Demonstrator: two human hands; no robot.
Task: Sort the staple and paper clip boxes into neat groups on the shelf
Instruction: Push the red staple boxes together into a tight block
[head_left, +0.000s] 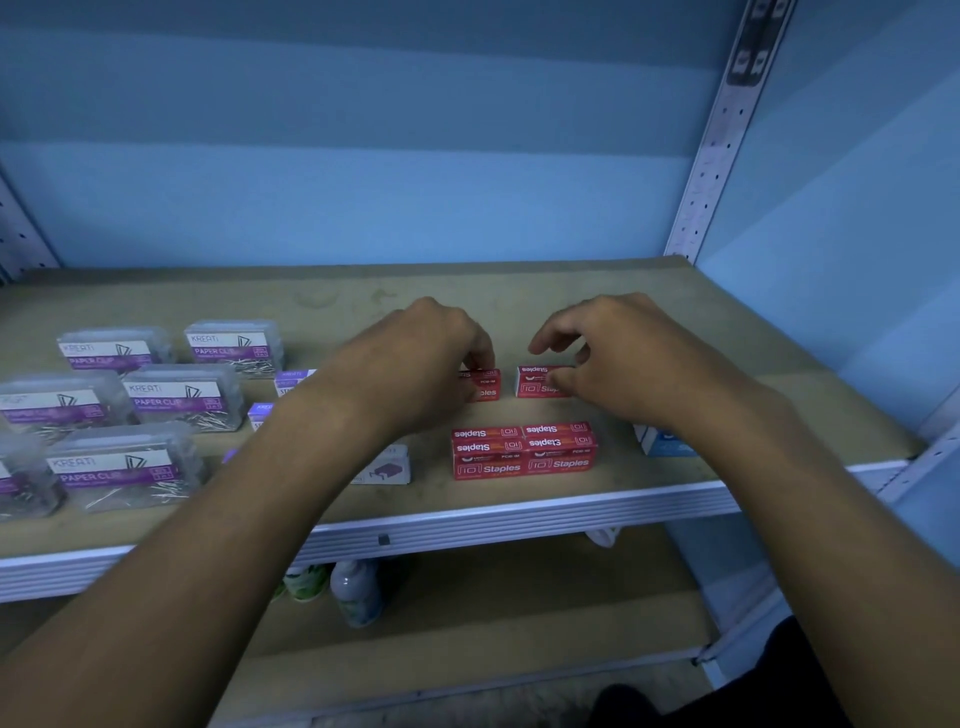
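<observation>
My left hand (431, 353) rests on a small red staple box (485, 384) in the middle of the shelf (519, 291), fingers closed over its left part. My right hand (618, 353) pinches a second red staple box (537, 382) just to the right, a small gap between the two. In front of them stands a tight block of several red staple boxes (524, 449). Several clear plastic paper clip boxes (184, 397) with purple labels are grouped at the left. Purple-and-white staple boxes (291, 379) lie partly hidden under my left forearm.
A white box with a purple stapler picture (387, 465) sits near the front edge. A blue-and-white box (662, 441) peeks out under my right forearm. Bottles (356, 587) stand on the lower shelf. A perforated metal upright (722, 130) bounds the right side.
</observation>
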